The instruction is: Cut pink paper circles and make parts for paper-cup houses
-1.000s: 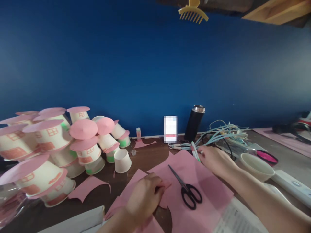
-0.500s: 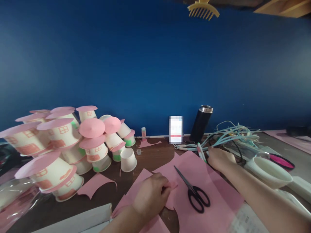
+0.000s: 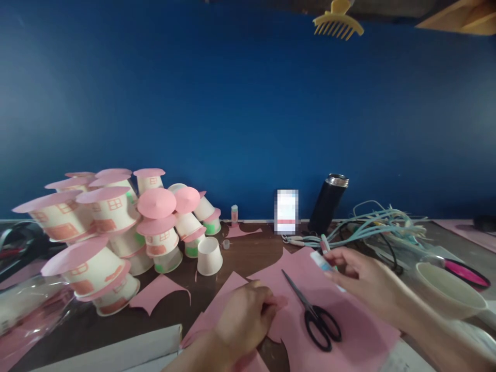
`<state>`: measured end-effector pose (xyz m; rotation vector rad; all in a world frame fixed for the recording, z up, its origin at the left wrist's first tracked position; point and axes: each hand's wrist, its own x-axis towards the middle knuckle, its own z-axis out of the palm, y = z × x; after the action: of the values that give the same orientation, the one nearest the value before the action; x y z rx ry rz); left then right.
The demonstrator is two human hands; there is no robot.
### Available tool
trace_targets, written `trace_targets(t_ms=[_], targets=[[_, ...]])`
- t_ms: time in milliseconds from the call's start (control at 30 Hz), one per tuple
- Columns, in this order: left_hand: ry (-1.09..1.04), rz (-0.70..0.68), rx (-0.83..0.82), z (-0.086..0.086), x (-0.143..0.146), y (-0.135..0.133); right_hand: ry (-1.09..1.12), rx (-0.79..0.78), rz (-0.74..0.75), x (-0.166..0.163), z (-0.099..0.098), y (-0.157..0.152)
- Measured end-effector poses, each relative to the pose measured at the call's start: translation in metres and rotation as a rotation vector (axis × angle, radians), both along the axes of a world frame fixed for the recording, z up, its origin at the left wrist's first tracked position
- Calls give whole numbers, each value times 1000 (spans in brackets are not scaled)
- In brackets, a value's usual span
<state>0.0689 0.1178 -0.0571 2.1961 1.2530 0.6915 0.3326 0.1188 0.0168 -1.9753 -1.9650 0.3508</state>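
My left hand point(image 3: 246, 315) rests over the pink paper at the front, its thumb and fingers pinched on a small pink paper piece point(image 3: 281, 301). To the right, my right hand point(image 3: 360, 279) has its fingers and thumb around a white marker with a blue band point(image 3: 322, 262). A second slim pen point(image 3: 325, 243) with a red part shows just behind its fingertips. Between the hands lie black-handled scissors point(image 3: 312, 312), blades slightly apart, on a large pink paper sheet point(image 3: 360, 320).
White paper cups with pink paper roofs point(image 3: 157, 203) are stacked at left. A plain paper cup point(image 3: 210, 257) stands upside down beside them. A black flask point(image 3: 328, 204), cables point(image 3: 372, 225) and a pale bowl point(image 3: 445, 294) occupy the right. A glue stick point(image 3: 234, 215) stands near the wall.
My right hand has come back from the cables toward the pink sheet, with the white marker now in its fingers. My left hand keeps its pinch. The view has shifted slightly.
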Motion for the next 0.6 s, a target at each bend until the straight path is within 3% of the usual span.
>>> trace_targets(t_ms=[133,367,500,600], targets=[[18,-5,-19,3,0,-1,349,-27,141,-24,-10,-18],[22,-16,-35,1,0,2,529,-110,257,-45,-6,-28],[5,-47,-48,-4,-2,7,684,-116,256,-53,-18,-35],[-5,-74,-71,-5,-4,10,755,-88,168,-57,-27,-40]])
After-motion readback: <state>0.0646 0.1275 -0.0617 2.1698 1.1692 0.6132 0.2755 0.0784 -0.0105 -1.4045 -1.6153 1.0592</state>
